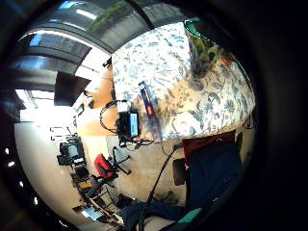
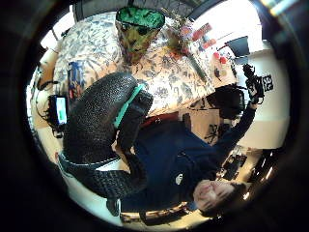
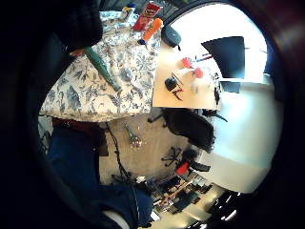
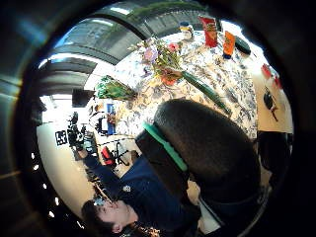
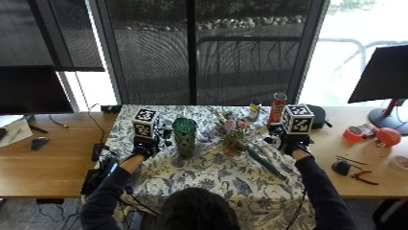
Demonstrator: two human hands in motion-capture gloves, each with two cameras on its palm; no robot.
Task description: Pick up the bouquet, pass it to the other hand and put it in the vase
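Note:
A green patterned vase (image 5: 185, 137) stands upright on the flowered tablecloth (image 5: 210, 177), left of centre. The bouquet (image 5: 231, 132) lies to its right, blossoms toward the vase and its long green wrapped stem (image 5: 265, 164) pointing at the person's right. My left hand (image 5: 141, 149) hovers left of the vase, holding nothing. My right hand (image 5: 292, 143) hovers right of the stem, also holding nothing. The left palm views show the vase (image 2: 139, 29) and bouquet (image 2: 181, 41) a little way off. The right thumb side view shows the bouquet (image 4: 165, 61) beyond my gloved thumb (image 4: 207, 143).
A red crisps tube (image 5: 278, 108), a small jar (image 5: 255, 108) and a black case (image 5: 317, 116) stand at the cloth's far right. A phone and a blue book (image 5: 102, 171) lie at its left edge. Small tools (image 5: 357, 173) and tape rolls (image 5: 352, 133) lie on the wooden table at right.

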